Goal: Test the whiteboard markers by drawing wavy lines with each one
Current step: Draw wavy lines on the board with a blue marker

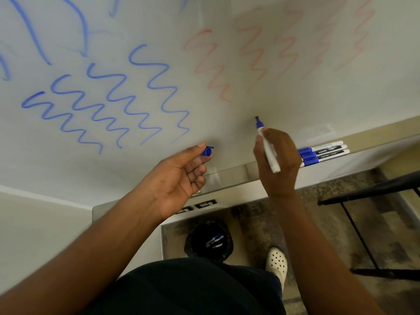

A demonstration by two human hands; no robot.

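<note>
Whiteboard [227, 123] carries blue waves [109, 103] at left and faint red ones [256, 48] at right. My right hand [278, 160] grips an uncapped marker [267, 144], tip at a bare spot, I think to begin a new line. My left hand [179, 176] pinches the cap [207, 151], ready for closing. Three capped markers [323, 153] wait on the tray [229, 176].
</note>
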